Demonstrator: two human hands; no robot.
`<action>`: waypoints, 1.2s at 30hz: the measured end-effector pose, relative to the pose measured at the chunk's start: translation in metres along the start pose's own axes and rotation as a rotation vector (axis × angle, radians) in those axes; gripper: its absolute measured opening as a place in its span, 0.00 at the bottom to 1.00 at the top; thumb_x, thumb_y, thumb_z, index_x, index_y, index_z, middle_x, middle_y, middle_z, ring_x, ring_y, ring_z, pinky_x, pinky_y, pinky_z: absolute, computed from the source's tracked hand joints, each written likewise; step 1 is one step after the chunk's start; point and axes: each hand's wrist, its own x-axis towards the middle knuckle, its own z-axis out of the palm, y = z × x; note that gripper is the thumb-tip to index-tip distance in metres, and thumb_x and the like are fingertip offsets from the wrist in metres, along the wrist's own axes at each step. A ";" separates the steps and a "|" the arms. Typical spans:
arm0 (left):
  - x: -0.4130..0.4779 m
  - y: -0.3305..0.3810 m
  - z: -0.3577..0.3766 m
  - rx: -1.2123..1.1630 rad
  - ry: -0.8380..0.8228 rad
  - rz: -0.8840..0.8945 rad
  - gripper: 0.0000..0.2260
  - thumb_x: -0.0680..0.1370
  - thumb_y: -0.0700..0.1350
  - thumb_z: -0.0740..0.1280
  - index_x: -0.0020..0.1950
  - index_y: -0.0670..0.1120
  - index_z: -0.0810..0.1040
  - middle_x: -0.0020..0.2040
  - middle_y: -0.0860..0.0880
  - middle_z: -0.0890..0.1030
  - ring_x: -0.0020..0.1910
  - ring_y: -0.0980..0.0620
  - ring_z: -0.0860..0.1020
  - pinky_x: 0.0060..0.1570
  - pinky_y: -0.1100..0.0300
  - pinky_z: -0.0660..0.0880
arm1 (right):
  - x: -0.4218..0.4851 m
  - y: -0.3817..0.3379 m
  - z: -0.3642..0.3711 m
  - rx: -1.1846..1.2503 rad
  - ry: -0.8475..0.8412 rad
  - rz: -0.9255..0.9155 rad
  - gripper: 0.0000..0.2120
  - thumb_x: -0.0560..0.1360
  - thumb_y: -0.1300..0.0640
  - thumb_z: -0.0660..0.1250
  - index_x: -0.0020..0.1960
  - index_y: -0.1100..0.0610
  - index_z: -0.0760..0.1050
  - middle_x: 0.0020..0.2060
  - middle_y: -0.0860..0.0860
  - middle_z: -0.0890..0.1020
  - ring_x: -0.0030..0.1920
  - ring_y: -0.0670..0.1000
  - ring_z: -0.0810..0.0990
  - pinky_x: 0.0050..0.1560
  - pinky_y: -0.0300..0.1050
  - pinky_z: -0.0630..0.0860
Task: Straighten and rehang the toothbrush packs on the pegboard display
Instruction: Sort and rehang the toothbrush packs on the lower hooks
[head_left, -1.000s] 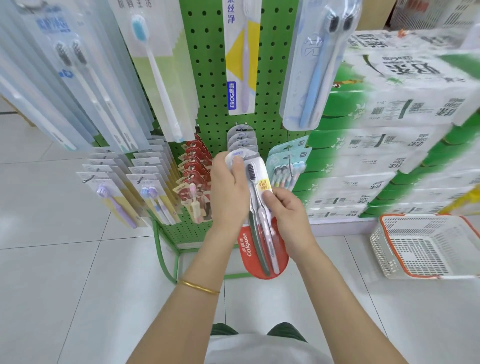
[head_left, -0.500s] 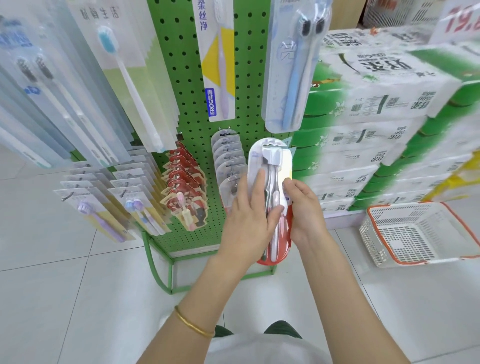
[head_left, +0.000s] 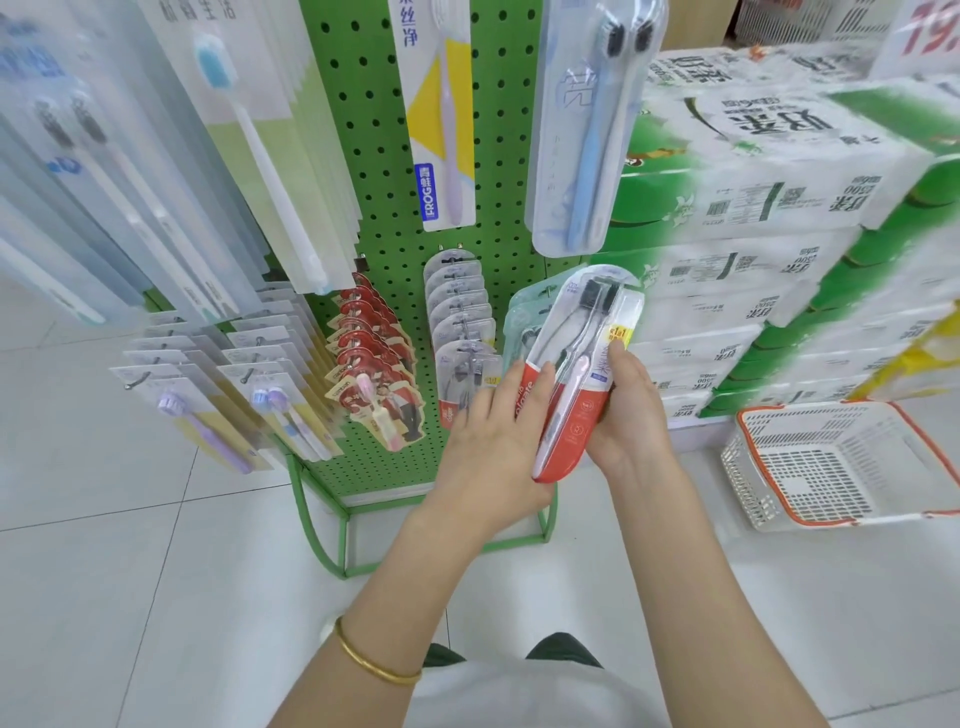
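A red-and-clear Colgate twin toothbrush pack (head_left: 582, 364) is tilted, top leaning right, in front of the green pegboard (head_left: 374, 171). My right hand (head_left: 626, 410) grips its right edge, thumb on the front. My left hand (head_left: 493, 441) lies with straight fingers against the pack's left lower side. Behind the pack hang teal packs (head_left: 522, 317) on a lower right peg. A row of the same grey-topped Colgate packs (head_left: 460, 322) hangs just left of my hands.
Red cartoon kids' packs (head_left: 374, 358), pale packs (head_left: 208, 374) at lower left and long packs (head_left: 576, 130) above crowd the board. Stacked green-and-white tissue cases (head_left: 769, 208) stand on the right. A white basket with an orange rim (head_left: 841, 462) sits on the tiled floor.
The pack has swung from upright to tilted right and moved right, over the teal packs. My left hand slid down to its lower left side. My right hand kept its hold.
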 end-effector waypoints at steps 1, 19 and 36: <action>-0.001 0.000 -0.002 -0.020 -0.005 0.005 0.47 0.71 0.52 0.70 0.78 0.52 0.39 0.78 0.49 0.47 0.71 0.45 0.55 0.70 0.49 0.59 | 0.001 0.001 -0.001 -0.001 -0.041 0.031 0.14 0.80 0.50 0.60 0.57 0.60 0.75 0.55 0.59 0.81 0.54 0.58 0.80 0.62 0.59 0.73; 0.006 -0.019 -0.011 -1.058 -0.174 -0.375 0.08 0.73 0.40 0.73 0.48 0.51 0.80 0.41 0.55 0.82 0.36 0.63 0.80 0.37 0.71 0.76 | -0.007 0.005 -0.015 -0.315 -0.160 -0.161 0.06 0.76 0.68 0.63 0.48 0.59 0.76 0.35 0.47 0.84 0.34 0.45 0.81 0.34 0.39 0.77; 0.032 -0.034 -0.060 -1.235 0.367 -0.409 0.08 0.77 0.48 0.68 0.55 0.52 0.73 0.52 0.50 0.81 0.45 0.57 0.81 0.37 0.66 0.78 | -0.014 0.017 -0.010 -0.449 -0.572 0.028 0.15 0.63 0.56 0.78 0.48 0.57 0.80 0.44 0.54 0.85 0.41 0.52 0.83 0.41 0.44 0.79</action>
